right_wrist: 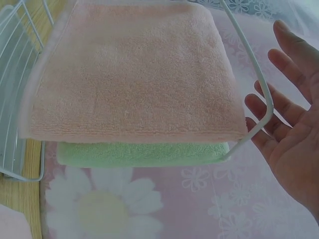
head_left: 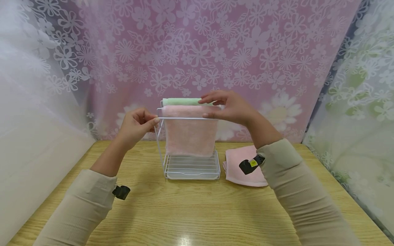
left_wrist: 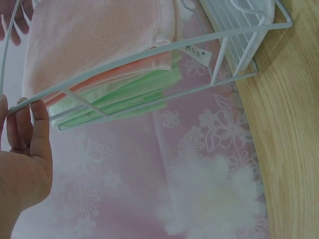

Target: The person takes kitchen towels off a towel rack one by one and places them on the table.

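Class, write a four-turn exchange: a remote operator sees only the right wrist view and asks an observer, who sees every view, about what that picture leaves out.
Operator: Is the other hand on anything?
Observer: Yes. In the head view, the left hand pinches the white wire rack at the left end of its top front rail.
Operator: Does any label show?
Observer: One does: the left wrist view shows a printed white label beside the green towel.

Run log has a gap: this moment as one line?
left hand: pinching white rack | right hand: beside hung pink towel, holding nothing | green towel: hung behind | folded pink towel: on table
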### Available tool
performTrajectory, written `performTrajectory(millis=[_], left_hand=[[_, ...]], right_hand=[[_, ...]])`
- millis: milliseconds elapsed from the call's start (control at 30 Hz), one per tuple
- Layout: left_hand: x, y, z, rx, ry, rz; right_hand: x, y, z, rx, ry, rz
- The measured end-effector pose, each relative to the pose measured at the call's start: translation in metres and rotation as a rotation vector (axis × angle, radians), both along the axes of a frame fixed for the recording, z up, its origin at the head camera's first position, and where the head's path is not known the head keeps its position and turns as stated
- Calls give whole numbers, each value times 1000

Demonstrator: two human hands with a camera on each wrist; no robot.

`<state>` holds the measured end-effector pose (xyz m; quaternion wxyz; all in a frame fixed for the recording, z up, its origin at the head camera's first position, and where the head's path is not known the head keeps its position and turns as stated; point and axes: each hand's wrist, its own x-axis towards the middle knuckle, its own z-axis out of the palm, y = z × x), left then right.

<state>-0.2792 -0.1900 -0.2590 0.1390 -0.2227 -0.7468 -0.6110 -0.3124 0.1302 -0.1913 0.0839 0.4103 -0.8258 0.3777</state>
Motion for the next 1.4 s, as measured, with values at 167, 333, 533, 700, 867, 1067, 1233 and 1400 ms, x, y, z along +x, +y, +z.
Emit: performTrajectory(millis=[167,333,533,700,867,1067,1233,1400], left_hand=[[0,0,1,-2,-4,-1],[0,0,1,-4,-2,-1],[1,0,1,-7,-2,0],[1,0,1,-9,-2,2],[1,0,1,-8,0,1],[-1,1,1,-7,-6,0],[0,1,1,-11,-1,0],[0,0,0,-12,11,2]], right_hand=[[-4,-6,1,2,-32,-14],[-9,-12,2,-7,-49,-8],[-14,-18,3,9,-74,-23],[-18,-24,5,70,-102,-73],[-20,-29,6,130,-154,-136],[-23,-34,7,160,-148,-127],[-26,-36,8,168,-166,-118],[-30,-39,8,154,-189,-92]])
